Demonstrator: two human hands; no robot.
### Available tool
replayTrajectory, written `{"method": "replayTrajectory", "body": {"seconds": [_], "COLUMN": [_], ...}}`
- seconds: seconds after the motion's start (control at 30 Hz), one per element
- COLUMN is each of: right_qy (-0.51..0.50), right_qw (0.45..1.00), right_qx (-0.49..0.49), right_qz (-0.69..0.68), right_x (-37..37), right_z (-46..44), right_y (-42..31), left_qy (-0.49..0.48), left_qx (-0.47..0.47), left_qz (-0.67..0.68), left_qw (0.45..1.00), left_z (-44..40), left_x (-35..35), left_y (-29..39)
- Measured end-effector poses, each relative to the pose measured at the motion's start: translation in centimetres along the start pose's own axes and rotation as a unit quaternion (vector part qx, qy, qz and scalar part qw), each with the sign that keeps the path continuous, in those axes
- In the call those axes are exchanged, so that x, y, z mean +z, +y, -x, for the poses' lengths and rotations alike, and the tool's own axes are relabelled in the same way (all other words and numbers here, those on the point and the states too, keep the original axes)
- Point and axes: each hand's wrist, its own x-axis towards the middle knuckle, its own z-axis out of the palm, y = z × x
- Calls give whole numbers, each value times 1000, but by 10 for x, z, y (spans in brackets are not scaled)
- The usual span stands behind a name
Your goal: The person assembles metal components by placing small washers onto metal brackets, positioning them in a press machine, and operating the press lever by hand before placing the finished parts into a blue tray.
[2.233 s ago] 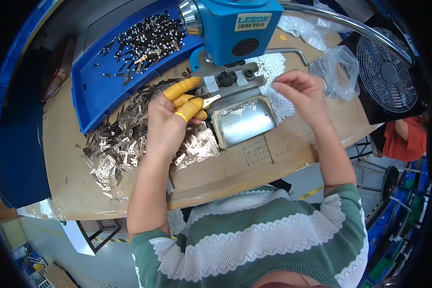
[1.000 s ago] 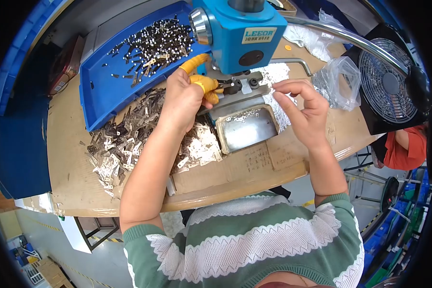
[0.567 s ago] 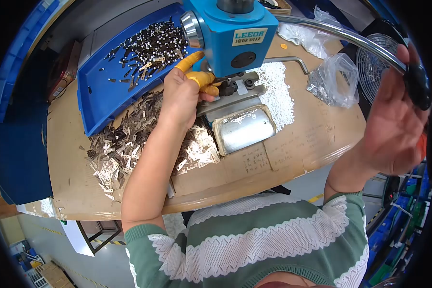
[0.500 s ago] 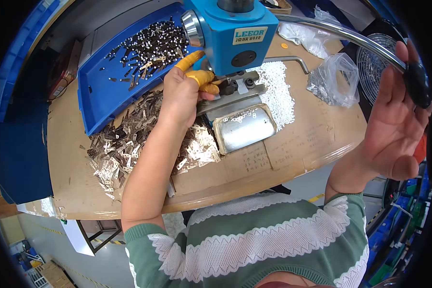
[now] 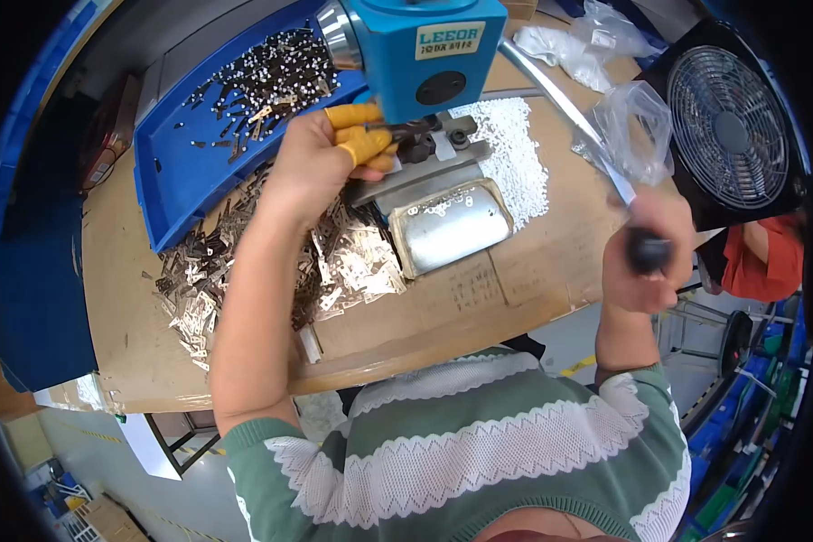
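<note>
My left hand (image 5: 321,158), with yellow covers on its fingers, is pinched closed at the fixture (image 5: 434,172) under the head of a blue hand press (image 5: 438,68). What it holds between the fingertips is too hidden to make out. On the right, my right hand (image 5: 668,280), slightly blurred, is closed around the black knob (image 5: 649,251) of the press's long metal lever (image 5: 569,113). In front of the fixture sits a taped metal tray (image 5: 456,235) with a few small white rings along its back edge.
Flat metal strips (image 5: 208,303) lie heaped left of the press. Behind them stands a blue bin (image 5: 167,194) of dark strips with white pieces. Small white parts (image 5: 515,149) spread right of the press, near plastic bags (image 5: 637,126) and a black fan (image 5: 732,135). Another person's red sleeve (image 5: 763,262) shows at right.
My right hand has come down and inward, swinging the lever toward me; it was open-palmed at the knob and is now closed round it. My left hand stays at the fixture. The view has shifted slightly.
</note>
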Motion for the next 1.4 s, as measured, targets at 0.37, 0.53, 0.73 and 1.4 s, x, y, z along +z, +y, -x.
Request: {"method": "replayTrajectory", "body": {"seconds": [0.37, 0.53, 0.73, 1.4], "right_qy": [-324, -339, -308, -255], "right_qw": [928, 938, 882, 924], "right_qx": [-29, 10, 348, 278], "right_qz": [182, 68, -84, 67], "right_x": [48, 42, 96, 47], "right_z": [34, 46, -6, 11], "right_y": [-1, 9, 17, 42], "left_qy": [230, 82, 84, 37], "left_qx": [155, 6, 12, 122], "left_qz": [-199, -19, 51, 42], "left_qw": [940, 996, 995, 991], "left_z": [23, 42, 40, 48], "left_x": [-44, -4, 1, 8], "left_y": [5, -27, -35, -38]}}
